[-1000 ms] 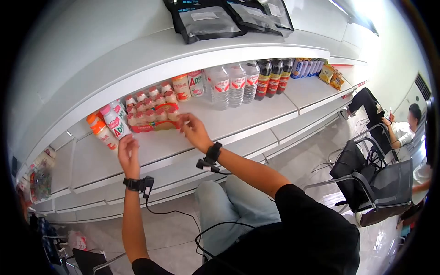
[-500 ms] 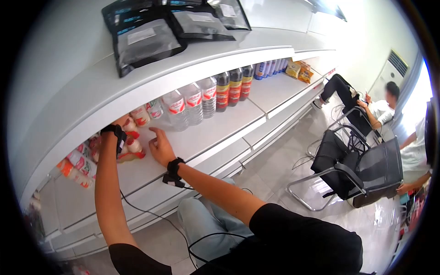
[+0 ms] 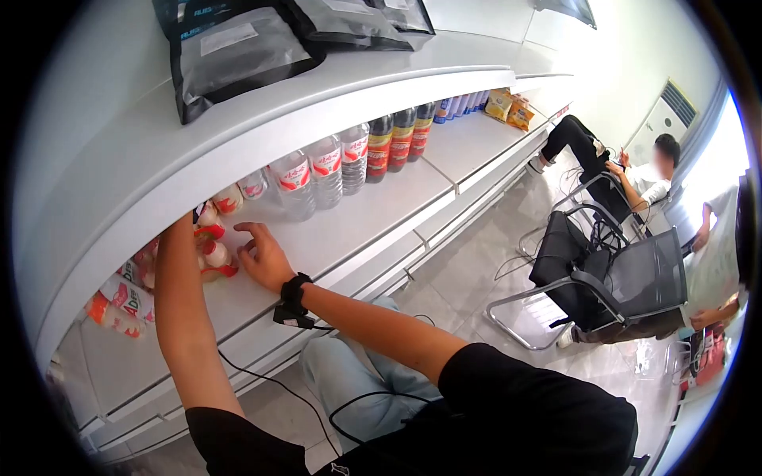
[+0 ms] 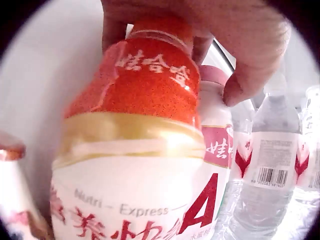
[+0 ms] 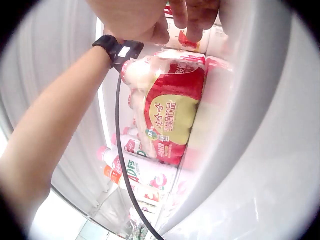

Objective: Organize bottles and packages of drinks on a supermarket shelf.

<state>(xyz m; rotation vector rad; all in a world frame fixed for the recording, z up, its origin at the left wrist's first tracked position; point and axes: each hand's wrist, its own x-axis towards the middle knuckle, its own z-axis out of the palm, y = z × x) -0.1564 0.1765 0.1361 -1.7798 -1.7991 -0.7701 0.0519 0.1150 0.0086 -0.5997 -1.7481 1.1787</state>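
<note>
My left hand (image 4: pixel 245 35) reaches in under the upper shelf and grips an orange-capped Nutri-Express bottle (image 4: pixel 135 155) around its cap from above. Close beside that bottle is a white bottle with a pink cap (image 4: pixel 212 150). The shelf edge hides this hand in the head view; only the forearm (image 3: pixel 186 317) shows. My right hand (image 3: pixel 266 258) hovers just right of a shrink-wrapped pack of small drink bottles (image 5: pixel 172 110), fingers loosely bent with nothing in them. The left forearm covers part of the pack in the head view.
Clear water bottles (image 3: pixel 325 170) and dark cola bottles (image 3: pixel 379 147) stand right of the hands. More AD bottles (image 3: pixel 127 297) are at the left end. Grey pouches (image 3: pixel 246 59) lie on the upper shelf. Behind are chairs (image 3: pixel 635 285) and a seated person (image 3: pixel 651 178).
The left hand has gone from the shelf's front left, over the pack, to the bottles behind it. My right hand stays by the pack's right end. The head view has swung right.
</note>
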